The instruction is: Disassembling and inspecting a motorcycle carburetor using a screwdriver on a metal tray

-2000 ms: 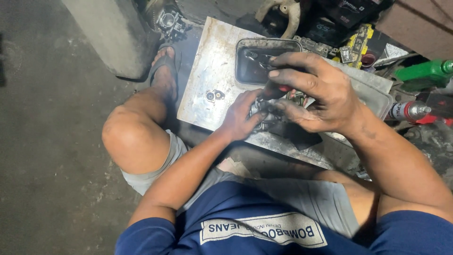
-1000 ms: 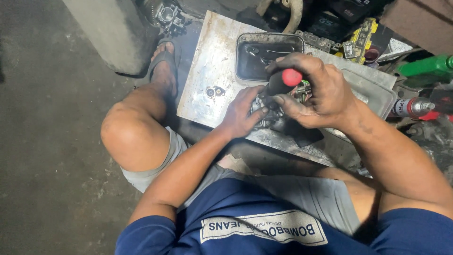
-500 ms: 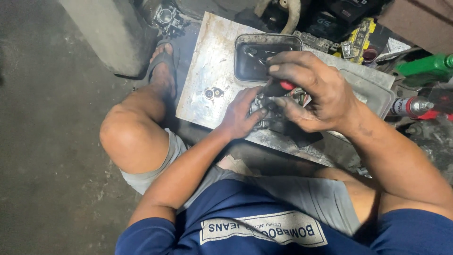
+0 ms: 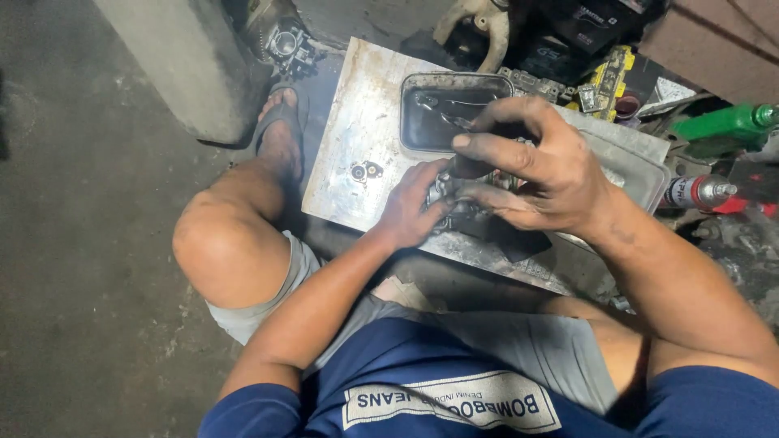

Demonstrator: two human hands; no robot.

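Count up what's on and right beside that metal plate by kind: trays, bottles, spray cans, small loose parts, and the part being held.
Trays: 2, dark tray, clear tray
Green bottle: 1
Spray can: 1
Small loose parts on the plate: 2
Metal part held by left hand and right hand: 1
Total: 7

The right hand (image 4: 540, 174) covers most of the small metal part (image 4: 454, 199); the green bottle (image 4: 722, 123) at far right is cut off by the edge.
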